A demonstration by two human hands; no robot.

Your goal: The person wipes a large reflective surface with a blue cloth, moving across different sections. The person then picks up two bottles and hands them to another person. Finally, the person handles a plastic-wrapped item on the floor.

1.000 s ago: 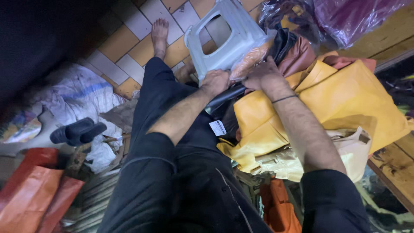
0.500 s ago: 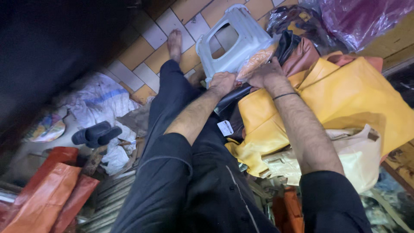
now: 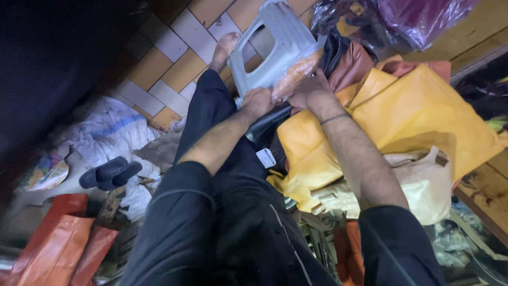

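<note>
Tiled floor w/ clutter seen below. Orange-brown piece [image 3: 294, 77] was gripped betw. both hands over lap, likely to keep it steady: left hand [image 3: 257, 100] closed on lower end, right hand [image 3: 312, 91] clasped on it. Grey plastic stool [image 3: 275, 45] just behind; yellow bags [image 3: 402, 116] piled at right.

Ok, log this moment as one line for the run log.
left hand: on long black item | right hand: gripping clear-wrapped orange bundle | nearby: grey plastic stool, yellow fabric bags
</note>
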